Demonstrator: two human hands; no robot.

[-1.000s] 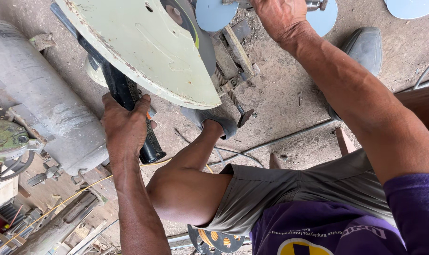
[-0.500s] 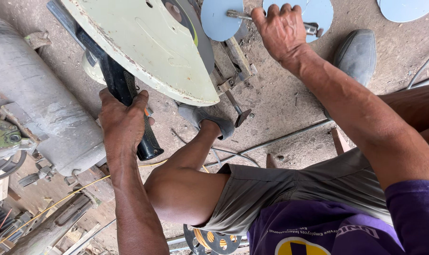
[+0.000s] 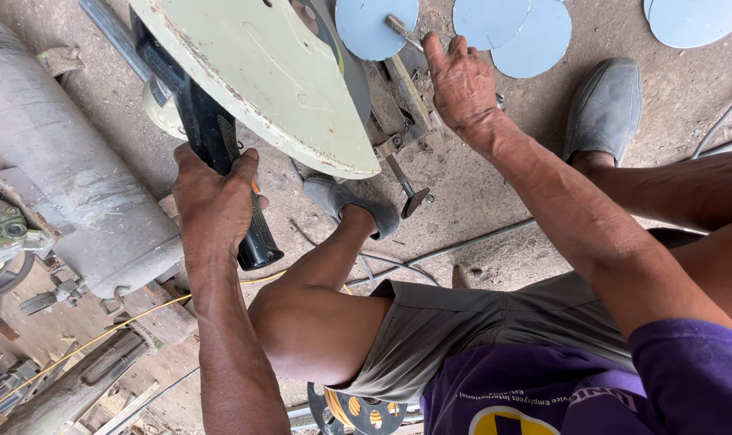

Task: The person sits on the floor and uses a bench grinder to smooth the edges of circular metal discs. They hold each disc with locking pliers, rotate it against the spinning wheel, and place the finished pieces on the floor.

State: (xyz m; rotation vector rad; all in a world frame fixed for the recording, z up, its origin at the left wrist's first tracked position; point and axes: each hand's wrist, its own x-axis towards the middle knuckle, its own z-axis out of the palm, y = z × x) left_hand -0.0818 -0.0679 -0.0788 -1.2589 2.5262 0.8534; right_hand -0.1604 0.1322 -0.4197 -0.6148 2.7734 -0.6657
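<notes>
the left hand (image 3: 214, 205) is wrapped tight around the black, rubber-gripped handle (image 3: 225, 173) of a chop saw, fingers closed over the upper part of the grip with the rounded butt end sticking out below the palm. the handle's long axis runs on a slant — from upper left, where it joins the pale green, chipped metal blade guard (image 3: 261, 80), down to lower right toward the person's bent knee. so the guard lies up and to the right of the grip, looming over the saw's base.

the right hand (image 3: 461, 84) is on the other side of the guard, well apart from the left. its fingers are loosely spread and resting at the grey metal clamp bar (image 3: 408, 89) of the saw's vice, beside a thin steel rod (image 3: 400, 31) that lies against a light blue round metal disc (image 3: 375, 26); whether the fingers actually pinch anything cannot be told from here. this hand is clearly the nearer one to the disc and clamp, and the threaded clamp screw (image 3: 398, 173) runs down from there toward a grey shoe (image 3: 351, 205).

more light blue discs (image 3: 515, 32) lie on the dusty concrete floor (image 3: 495, 201) beyond. a grey cylindrical tank (image 3: 55, 169) sits at left.
</notes>
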